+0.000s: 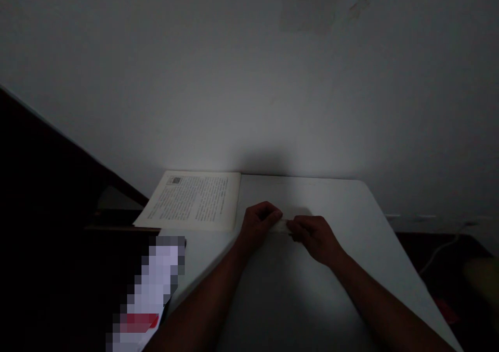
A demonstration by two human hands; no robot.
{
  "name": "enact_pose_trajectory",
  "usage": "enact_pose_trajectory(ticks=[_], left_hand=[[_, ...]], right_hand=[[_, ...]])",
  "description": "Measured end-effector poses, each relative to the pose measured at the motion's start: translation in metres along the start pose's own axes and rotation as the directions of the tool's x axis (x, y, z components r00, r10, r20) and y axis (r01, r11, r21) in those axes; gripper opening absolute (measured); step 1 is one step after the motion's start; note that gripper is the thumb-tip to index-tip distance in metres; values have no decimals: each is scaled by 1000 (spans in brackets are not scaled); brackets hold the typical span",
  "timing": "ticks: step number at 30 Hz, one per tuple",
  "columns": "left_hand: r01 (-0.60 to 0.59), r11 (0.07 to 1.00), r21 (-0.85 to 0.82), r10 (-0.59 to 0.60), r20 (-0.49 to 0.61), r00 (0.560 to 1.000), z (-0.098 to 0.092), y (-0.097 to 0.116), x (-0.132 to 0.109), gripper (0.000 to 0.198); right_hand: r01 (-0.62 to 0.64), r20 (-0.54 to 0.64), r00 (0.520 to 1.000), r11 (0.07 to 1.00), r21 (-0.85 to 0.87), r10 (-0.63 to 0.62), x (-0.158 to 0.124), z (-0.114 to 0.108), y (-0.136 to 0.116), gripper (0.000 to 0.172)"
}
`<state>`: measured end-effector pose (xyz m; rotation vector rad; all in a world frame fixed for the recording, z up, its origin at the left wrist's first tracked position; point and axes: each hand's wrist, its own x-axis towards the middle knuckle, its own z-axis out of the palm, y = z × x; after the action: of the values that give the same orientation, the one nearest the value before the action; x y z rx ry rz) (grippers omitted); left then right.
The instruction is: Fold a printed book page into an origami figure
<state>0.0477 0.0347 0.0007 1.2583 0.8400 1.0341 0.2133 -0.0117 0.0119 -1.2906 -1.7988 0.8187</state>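
Over the white table my left hand [260,221] is closed, its thumb and fingers pinching one end of a thin pale strip [281,226]. The strip's other end is in the closed fingers of my right hand [312,233]. Only a short flat stretch of it shows in the gap between the hands. In this dim light I cannot make out its exact kind. Something small and dark shows just under the right fingertips.
A printed page or open book [195,201] lies at the table's back left corner. Left of my forearm a lit, pixelated screen [150,284] overlaps the edge of the table [331,196]. Behind stands a pale wall [234,81]. A thin cable [440,248] hangs at the right.
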Motion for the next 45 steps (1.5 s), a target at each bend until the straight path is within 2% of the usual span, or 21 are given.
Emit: enact_pose_trajectory(ticks=[5,7,9,12,14,21,23,27,30,36,42,45], left_hand=[[75,996,-39,-73,58,996,3,-5,0,29],[96,994,-44,-92,69,993,3,-6,1,30],[89,995,-37,-87,52,995,2,-5,1,30],[59,998,-14,-59,4,998,-2,-2,2,30],[57,998,-9,-57,-14,998,-2,-1,1,31],[131,990,-53,-130,16,991,3,-3,0,35],[118,992,-33,-118,7,993,2,-3,1,34],[27,996,86,-23,-51,998,1,0,2,29],[-24,991,135,30,-41,999,3,2,1,26],[77,984,161,-94,99,991,3,3,-2,35],[40,968,249,-60,75,995,6,8,-5,33],[-6,953,302,-28,108,994,9,9,-7,33]], right_hand=[[192,-65,978,976,-100,-199,-4,0,-9,35],[232,-78,967,965,-125,-243,-4,1,-9,36],[209,-72,973,969,-129,-219,-2,1,-6,37],[98,-36,994,989,-108,-102,0,1,-1,38],[65,-24,997,992,-110,-68,0,1,-1,39],[213,-68,973,970,-116,-222,-2,-1,-8,40],[184,-66,979,977,-108,-192,-2,-1,-6,39],[16,-72,997,998,-69,-21,0,-1,-2,34],[-24,-85,996,999,-23,22,0,-2,0,31],[-77,-179,980,994,74,89,-3,-7,10,30],[-140,-137,975,964,225,174,-2,-5,18,31],[-197,-121,964,944,265,235,0,-3,13,33]])
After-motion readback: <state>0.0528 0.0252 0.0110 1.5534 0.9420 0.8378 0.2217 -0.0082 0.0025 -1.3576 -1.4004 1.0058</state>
